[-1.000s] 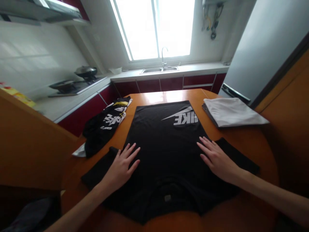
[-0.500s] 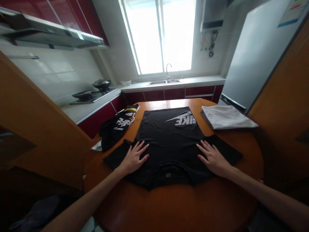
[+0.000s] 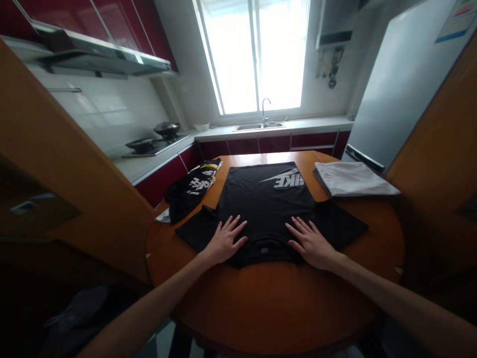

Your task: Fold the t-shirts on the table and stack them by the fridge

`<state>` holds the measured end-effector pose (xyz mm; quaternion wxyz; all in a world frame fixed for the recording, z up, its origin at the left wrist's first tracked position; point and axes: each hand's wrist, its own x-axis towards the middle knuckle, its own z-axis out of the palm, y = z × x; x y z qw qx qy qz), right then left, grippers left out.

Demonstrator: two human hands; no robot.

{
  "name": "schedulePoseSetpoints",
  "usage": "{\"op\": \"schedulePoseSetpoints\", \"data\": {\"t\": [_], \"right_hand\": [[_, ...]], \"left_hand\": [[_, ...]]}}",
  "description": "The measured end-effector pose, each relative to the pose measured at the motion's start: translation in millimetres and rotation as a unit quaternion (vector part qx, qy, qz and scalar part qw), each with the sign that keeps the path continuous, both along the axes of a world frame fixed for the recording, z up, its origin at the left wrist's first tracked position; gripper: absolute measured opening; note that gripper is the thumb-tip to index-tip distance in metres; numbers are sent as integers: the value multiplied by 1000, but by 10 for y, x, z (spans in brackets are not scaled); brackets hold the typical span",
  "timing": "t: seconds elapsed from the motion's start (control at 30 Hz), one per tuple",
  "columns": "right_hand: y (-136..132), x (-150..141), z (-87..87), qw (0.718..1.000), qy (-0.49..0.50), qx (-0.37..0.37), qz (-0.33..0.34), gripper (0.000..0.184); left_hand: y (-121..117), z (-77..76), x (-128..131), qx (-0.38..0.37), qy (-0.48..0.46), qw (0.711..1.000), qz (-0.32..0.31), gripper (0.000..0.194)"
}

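A black T-shirt [image 3: 264,209] with a white printed logo is spread on the round wooden table [image 3: 276,303], its collar toward me and its hem toward the window. Flat on the shirt's left shoulder area rests my left hand [image 3: 224,241], fingers spread. My right hand [image 3: 311,242] lies on the opposite shoulder, also palm down with fingers apart. Both short sleeves stretch outward past my hands. Neither hand grips the cloth.
Left of the shirt lies a loose pile of black, white and yellow clothes [image 3: 196,189]. A folded white and grey stack of cloth [image 3: 356,179] sits at the table's right. Beyond are a sink [image 3: 257,127], a stove [image 3: 156,145] and a fridge [image 3: 398,84].
Both hands have slid inward toward the collar, closer together, still flat on the shirt. The collar edge now lies farther from me. The view has shifted slightly left.
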<state>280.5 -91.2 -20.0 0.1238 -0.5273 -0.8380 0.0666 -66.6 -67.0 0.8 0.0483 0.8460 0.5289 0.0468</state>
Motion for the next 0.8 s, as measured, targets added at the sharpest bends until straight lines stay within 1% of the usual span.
{"op": "schedulePoseSetpoints", "data": {"t": [0.07,0.13,0.27,0.33,0.4,0.5,0.57,0.6,0.67,0.73,0.8], "right_hand": [[-34,-16,-10,1000,1,-12,-20,59],[3,-47,41,999,11,-9,-35,57],[196,-241,190,999,25,17,-14,55],[283,-351,199,999,28,29,-21,56],[336,-421,151,999,26,25,-31,57],[382,-432,51,999,34,8,-37,57],[422,-396,23,997,53,22,-49,56],[451,-369,25,996,62,34,-62,56],[526,-299,47,991,73,51,-100,55],[610,-210,65,985,70,57,-147,56],[681,-111,56,979,53,45,-193,58]], "left_hand": [[-58,34,21,11,-5,1000,6,62],[-49,112,108,18,-11,1000,-5,61],[145,262,453,17,-23,998,-50,58],[274,260,600,30,-28,998,-48,57],[380,196,659,39,-31,999,-20,58],[486,60,582,13,-32,999,11,59],[551,9,473,5,-52,998,18,59],[589,4,414,14,-68,997,27,58],[682,19,294,46,-96,992,68,55],[781,34,173,66,-95,985,128,55],[859,20,60,53,-67,980,182,58]]}}
